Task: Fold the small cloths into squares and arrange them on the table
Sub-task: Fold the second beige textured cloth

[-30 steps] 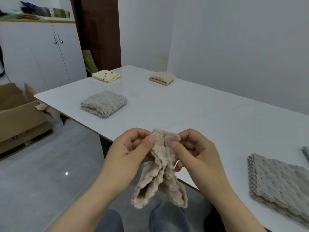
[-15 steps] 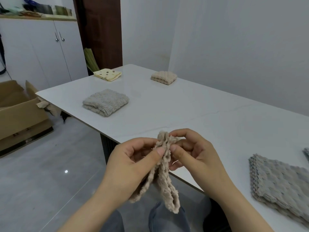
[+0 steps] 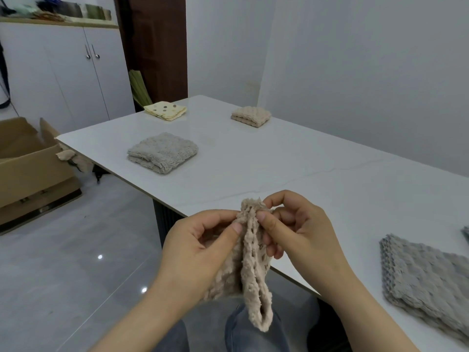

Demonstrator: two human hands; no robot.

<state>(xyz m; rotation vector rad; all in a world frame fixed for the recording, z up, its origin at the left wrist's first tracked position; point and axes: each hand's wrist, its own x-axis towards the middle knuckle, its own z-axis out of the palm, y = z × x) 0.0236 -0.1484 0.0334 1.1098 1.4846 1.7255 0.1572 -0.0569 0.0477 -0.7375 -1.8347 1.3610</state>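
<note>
A beige cloth [image 3: 253,262] was held doubled and hanging just off the near edge of the table [image 3: 279,168]. Its top edge was clamped by the left grip [image 3: 200,250] and the right grip [image 3: 299,232]. It was judged light, soft and limp, best taken at the corners. A grey folded cloth [image 3: 162,152], a spotted yellow cloth [image 3: 166,110] and a grey waffle cloth [image 3: 426,278] were laid well apart, and bare table was left between them.

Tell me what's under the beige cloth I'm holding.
The beige cloth, pinched by left hand and right hand, hangs over jeans-clad knees and grey floor; it hides part of one knee.
</note>
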